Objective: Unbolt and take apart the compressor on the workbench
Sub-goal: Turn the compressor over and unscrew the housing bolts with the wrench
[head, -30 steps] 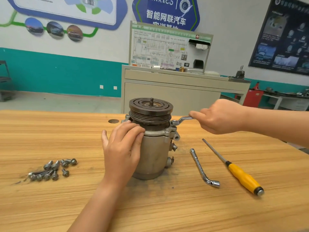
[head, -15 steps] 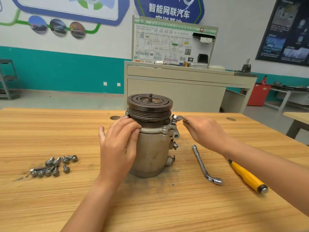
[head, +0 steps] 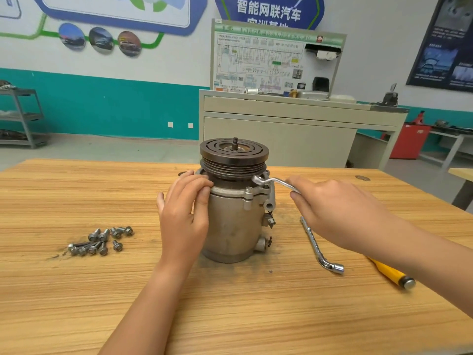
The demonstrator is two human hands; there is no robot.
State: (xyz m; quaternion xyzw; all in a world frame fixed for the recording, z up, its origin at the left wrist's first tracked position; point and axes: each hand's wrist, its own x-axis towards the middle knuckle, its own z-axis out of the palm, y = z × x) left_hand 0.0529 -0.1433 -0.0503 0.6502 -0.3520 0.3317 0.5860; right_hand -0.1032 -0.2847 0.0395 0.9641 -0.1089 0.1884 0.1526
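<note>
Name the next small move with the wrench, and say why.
Probably swing the wrench handle to turn the bolt under its end: the right hand grips it, its end sits at the flange beneath the pulley, and the left hand braces the compressor.

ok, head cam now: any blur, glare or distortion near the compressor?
Head view: compressor and bolts sharp, no marked motion blur on the right hand; light soft and even, faint shadow at the compressor's base; small glints on the spare wrench; wide-angle bend toward the frame edges; bottom right corner smeared.
</note>
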